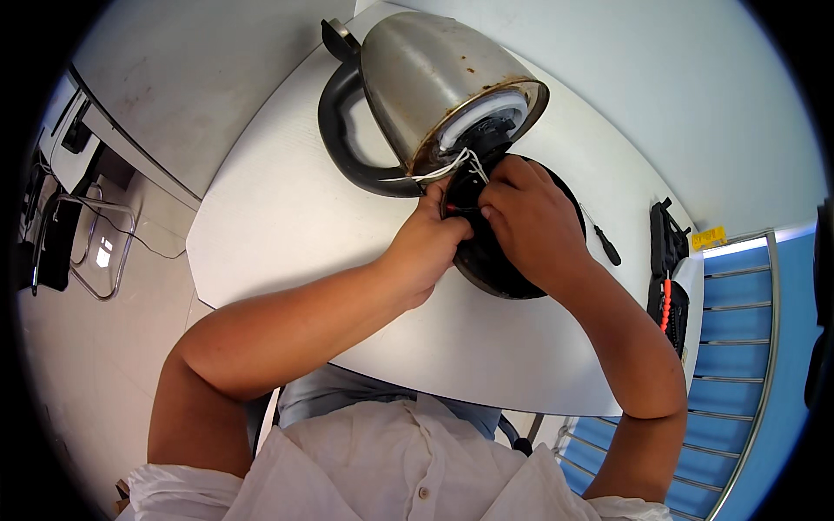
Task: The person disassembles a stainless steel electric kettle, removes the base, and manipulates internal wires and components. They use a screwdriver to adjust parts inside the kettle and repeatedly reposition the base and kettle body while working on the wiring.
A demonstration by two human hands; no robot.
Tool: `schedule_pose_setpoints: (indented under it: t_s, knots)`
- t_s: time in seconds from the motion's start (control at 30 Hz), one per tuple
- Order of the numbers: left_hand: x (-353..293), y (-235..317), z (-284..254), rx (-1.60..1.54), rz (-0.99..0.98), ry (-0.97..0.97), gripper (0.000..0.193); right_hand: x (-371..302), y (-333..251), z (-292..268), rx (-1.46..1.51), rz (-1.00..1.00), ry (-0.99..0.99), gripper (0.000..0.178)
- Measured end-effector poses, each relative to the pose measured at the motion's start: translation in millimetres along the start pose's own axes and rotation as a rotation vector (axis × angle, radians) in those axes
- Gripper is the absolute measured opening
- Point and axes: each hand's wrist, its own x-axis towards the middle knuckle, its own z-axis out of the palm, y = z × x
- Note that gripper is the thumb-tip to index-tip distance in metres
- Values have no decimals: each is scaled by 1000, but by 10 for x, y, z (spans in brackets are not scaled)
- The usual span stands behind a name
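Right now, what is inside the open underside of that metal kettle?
The metal kettle shows a white ring and a black fitting in its underside, with white wires near the rim. Whatever lies behind those parts is covered.

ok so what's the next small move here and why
I'd probably guide the white wires gently with the right hand, letting the left hand steady the black round part: the wires run from the underside of the metal kettle toward that part, and the right hand is close to them, so a hard tug might strain them.
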Motion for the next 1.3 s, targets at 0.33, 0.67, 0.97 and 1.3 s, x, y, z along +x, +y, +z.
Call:
schedule_pose_setpoints:
  t_s: [0.33,0.67,0.97,1.3]
  knots:
    - [13,-25,10,-50,23,-1,59,80,-61,-7,58,83,-66,6]
    - [-7,13,48,-153,2,18,44,29,-30,42,30,-33,24,8]
    - [-17,25,58,-85,-26,73,45,12,24,86,12,-57,57,7]
    - [-29,-1,58,-157,16,80,45,22,58,4,-59,-178,-4,7]
